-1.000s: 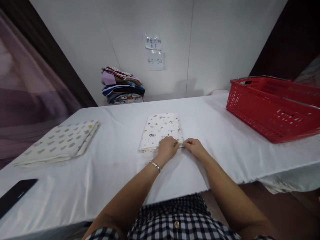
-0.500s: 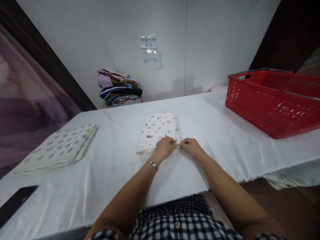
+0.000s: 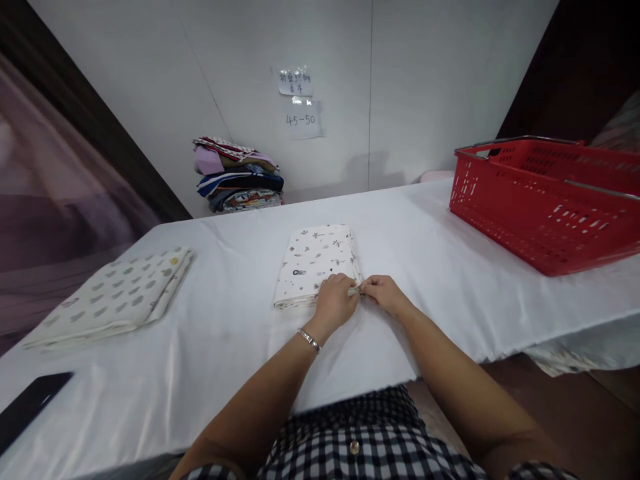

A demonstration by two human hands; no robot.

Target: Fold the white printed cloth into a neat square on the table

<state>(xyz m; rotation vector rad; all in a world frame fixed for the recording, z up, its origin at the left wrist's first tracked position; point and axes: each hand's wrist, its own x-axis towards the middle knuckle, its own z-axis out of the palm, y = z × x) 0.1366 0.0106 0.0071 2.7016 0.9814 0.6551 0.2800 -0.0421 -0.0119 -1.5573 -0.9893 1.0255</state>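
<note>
A folded white cloth (image 3: 315, 257) printed with small grey and green motifs lies flat in the middle of the table. At its near right corner, my left hand (image 3: 336, 298) is closed, thumb and fingers pinching the folded edge. My right hand (image 3: 383, 291) grips the same corner from the right, its fingertips pressed together. Both hands nearly touch there. The fingertips partly hide the layers they hold.
White fabric covers the table (image 3: 225, 373). Another folded cloth (image 3: 115, 293) with grey shapes lies at the left, near a black flat device (image 3: 33, 407). A red basket (image 3: 540, 213) stands at the right. Stacked fabrics (image 3: 239, 175) sit by the wall under paper signs (image 3: 301, 120).
My left hand has shifted slightly right along the corner, closer to my right hand. My right hand stays almost in place. The folded cloth has barely moved.
</note>
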